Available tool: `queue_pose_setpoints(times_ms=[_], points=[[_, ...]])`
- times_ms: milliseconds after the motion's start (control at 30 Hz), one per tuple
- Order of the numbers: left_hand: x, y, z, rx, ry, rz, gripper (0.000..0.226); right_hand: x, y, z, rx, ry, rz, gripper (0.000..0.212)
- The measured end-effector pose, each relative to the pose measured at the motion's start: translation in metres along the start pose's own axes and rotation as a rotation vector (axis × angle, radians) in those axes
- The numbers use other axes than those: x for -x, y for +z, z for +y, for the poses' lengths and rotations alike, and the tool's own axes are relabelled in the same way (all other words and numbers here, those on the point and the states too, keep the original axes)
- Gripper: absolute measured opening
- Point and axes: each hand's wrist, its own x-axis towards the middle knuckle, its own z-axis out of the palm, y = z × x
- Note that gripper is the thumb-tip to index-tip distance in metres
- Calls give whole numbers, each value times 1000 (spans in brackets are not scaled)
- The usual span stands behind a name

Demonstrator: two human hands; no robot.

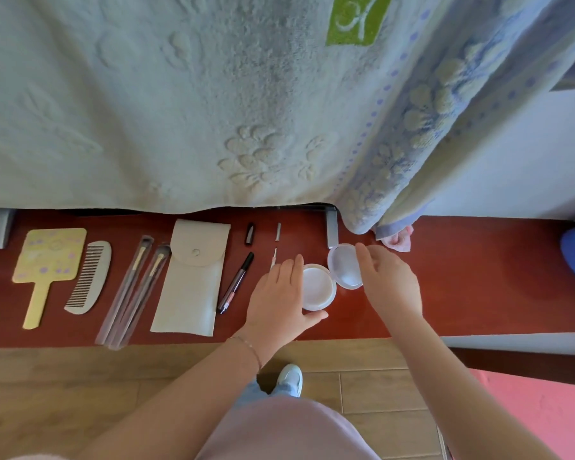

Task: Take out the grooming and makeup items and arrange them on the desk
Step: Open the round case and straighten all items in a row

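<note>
At the centre of the frame I had my left hand (281, 293) cupped around the base of a round white powder compact (317, 290), thumb under its near edge and fingers along its left side, while my right hand (390, 282) hovered with loosely spread fingers at the hinged lid (345, 265), which stood open to the upper right of the base. Whether the fingertips actually touched the lid, I could not tell.

The compact sat on the red-brown desk (478, 293), at the right end of a row laid out across the frame's left half: a yellow hand mirror (47, 260), a comb (88, 277), two sleeved makeup brushes (136, 287), a white snap pouch (193, 277), and an uncapped pen-style liner (236, 282) with its cap (249, 233) above.

I judged the compact light, rigid and smooth plastic, its thin hinge the weak point; it was best gripped by the base rim, not the lid.

Only a white monogram on a green towel patch (357, 19), upper right, resembled lettering.
</note>
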Motion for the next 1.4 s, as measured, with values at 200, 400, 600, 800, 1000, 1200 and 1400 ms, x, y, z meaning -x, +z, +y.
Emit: queue_pose_setpoints(times_ms=[200,400,600,800,1000,1200,1400], points=[[45,-41,-31,3,93,178,48,58,3,-2,101,-599,240,31],[86,-57,-65,-95,-130,99,61,94,35,-23,306,-679,-76,47],[104,-61,-74,-63,-213,113,63,89,34,-40,378,-583,-175,49],[106,-67,-81,-34,-241,127,61,87,35,-49,347,-564,-223,52],[112,-66,-92,-23,-281,118,46,90,34,-49,334,-572,-304,56],[116,-63,-88,-37,-307,100,46,90,34,-38,325,-545,-288,55],[103,-56,-73,-23,-245,79,37,77,33,-17,337,-578,-160,52]])
